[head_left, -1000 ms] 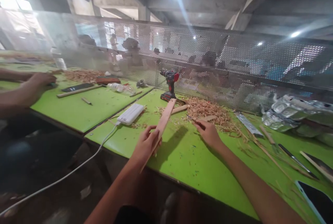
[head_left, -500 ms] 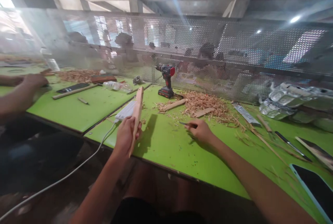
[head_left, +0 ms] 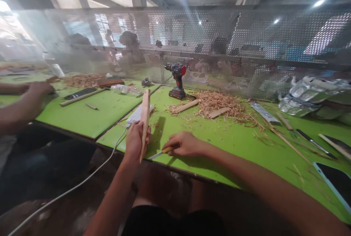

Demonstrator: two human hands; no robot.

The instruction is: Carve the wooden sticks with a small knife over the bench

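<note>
My left hand [head_left: 135,138] is closed around a pale, tapered strip of wood [head_left: 145,108], held upright near the table's front edge. A small hole shows near the strip's top, and its narrow end points down. In my right hand [head_left: 185,144] is a craft knife [head_left: 166,149] with a yellow handle. Its thin, light blade points left toward the lower end of the wood, with a gap between them. The fingers hide part of the handle. Behind my left hand lies a white power strip [head_left: 135,116] with its cord hanging off the table.
On the green table [head_left: 219,166] stand a cordless drill [head_left: 177,80] and a heap of wood shavings [head_left: 219,102]. To the right lie a phone [head_left: 336,184], a black-handled tool [head_left: 315,143] and foil-like bundles [head_left: 315,95]. Another person's hand [head_left: 38,91] is at far left. A perforated screen runs behind.
My right hand has moved left and toward the front edge with the craft knife, now turned with its blade near the wood's lower end. My left hand still holds the strip upright.
</note>
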